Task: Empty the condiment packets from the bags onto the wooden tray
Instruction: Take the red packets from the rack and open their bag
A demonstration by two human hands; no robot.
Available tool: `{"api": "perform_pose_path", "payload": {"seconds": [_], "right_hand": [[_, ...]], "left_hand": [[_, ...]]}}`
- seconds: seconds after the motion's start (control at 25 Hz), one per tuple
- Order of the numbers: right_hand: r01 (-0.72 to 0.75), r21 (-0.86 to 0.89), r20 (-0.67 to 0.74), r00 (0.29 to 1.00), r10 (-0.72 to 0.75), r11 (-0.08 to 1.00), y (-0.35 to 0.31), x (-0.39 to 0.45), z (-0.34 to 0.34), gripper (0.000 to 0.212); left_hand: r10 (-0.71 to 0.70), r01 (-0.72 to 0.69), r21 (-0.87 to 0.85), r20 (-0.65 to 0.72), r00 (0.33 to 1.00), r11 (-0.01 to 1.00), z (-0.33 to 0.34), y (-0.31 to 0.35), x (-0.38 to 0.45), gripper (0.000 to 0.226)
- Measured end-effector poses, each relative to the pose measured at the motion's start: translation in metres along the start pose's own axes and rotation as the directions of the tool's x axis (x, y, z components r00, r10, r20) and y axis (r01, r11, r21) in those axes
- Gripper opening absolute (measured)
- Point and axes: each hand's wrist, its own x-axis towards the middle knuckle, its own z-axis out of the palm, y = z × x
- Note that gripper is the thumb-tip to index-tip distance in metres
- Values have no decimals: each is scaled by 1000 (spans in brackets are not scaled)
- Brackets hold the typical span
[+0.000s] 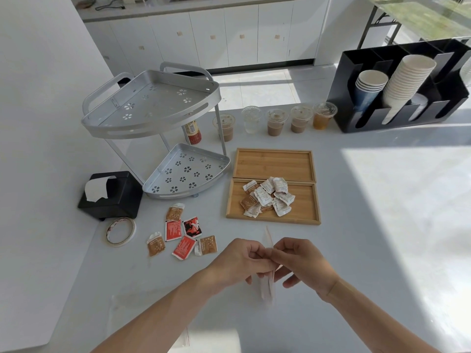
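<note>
- Left hand (242, 261) and right hand (303, 263) together pinch a clear plastic bag (267, 289).
- Two light wooden trays (274, 164); nearer holds white-and-brown condiment packets (267, 197).
- Seven red, brown, black packets (182, 233) on the table; print unreadable.

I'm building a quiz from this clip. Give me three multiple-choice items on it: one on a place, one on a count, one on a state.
1. Where does the pile of white and brown packets lie?
A. near wooden tray
B. far wooden tray
C. metal rack

2. How many lidded drink cups stand in the row?
A. three
B. five
C. seven

3. What are the left hand and right hand doing?
A. resting flat
B. pinching a clear bag between them
C. lifting a cup

Answers: 1 A, the far tray is bare; 2 B, five lids show; 3 B, both hands grip the bag.
</note>
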Motion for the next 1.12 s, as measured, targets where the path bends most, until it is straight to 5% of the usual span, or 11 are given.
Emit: {"api": "perform_pose_path", "payload": {"seconds": [0.68, 0.96, 1.12], "right_hand": [[-29, 161, 62, 998, 19, 986, 5, 2, -11, 19], [-11, 150, 37, 999, 6, 989, 6, -2, -8, 20], [-27, 171, 38, 999, 21, 985, 8, -2, -11, 17]], "left_hand": [[7, -6, -127, 7, 1000, 992, -3, -3, -2, 11], [-66, 73, -219, 38, 997, 973, -3, -1, -4, 21], [-97, 110, -239, 66, 993, 965, -4, -5, -4, 8]]}}
